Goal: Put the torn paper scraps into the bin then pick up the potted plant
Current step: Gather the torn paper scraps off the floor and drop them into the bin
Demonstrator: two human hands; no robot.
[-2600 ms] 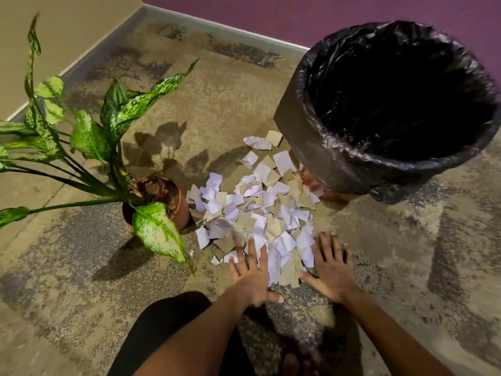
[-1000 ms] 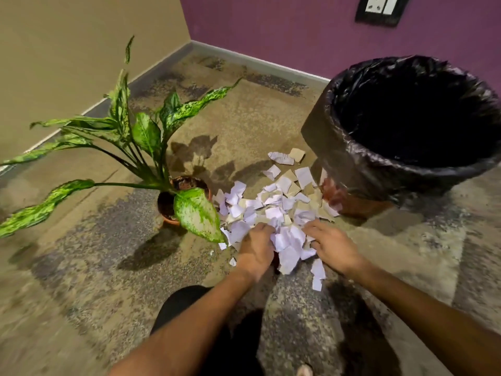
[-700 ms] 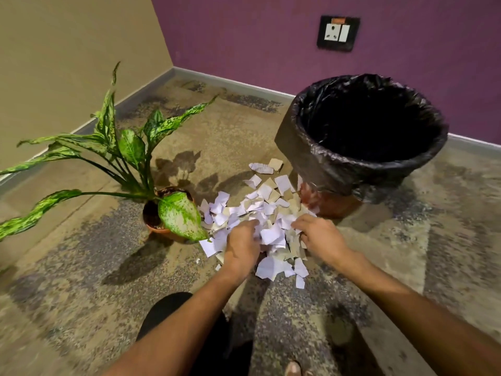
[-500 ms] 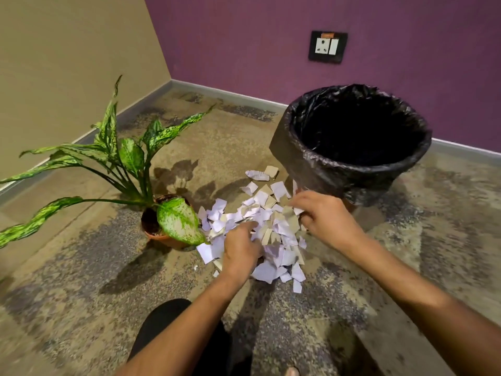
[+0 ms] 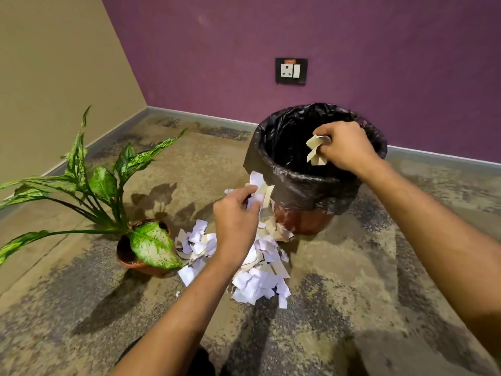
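I have my right hand (image 5: 344,146) clenched on a few scraps (image 5: 315,150) over the bin's (image 5: 311,191) mouth, placed so they fall inside. My left hand (image 5: 235,221) grasps another bunch just outside the bin's rim. Most of the pile (image 5: 260,278) lies on the floor at the bin's foot; the plant (image 5: 146,240) stands beyond the pile, its leaves crowding that side.

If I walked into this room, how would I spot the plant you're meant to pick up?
Find the corner where the tan wall meets the purple wall. On the floor before it, left of the black-lined bin, stands the potted plant. It is the only green thing: long speckled leaves rising from a small terracotta pot, beside the paper scraps.
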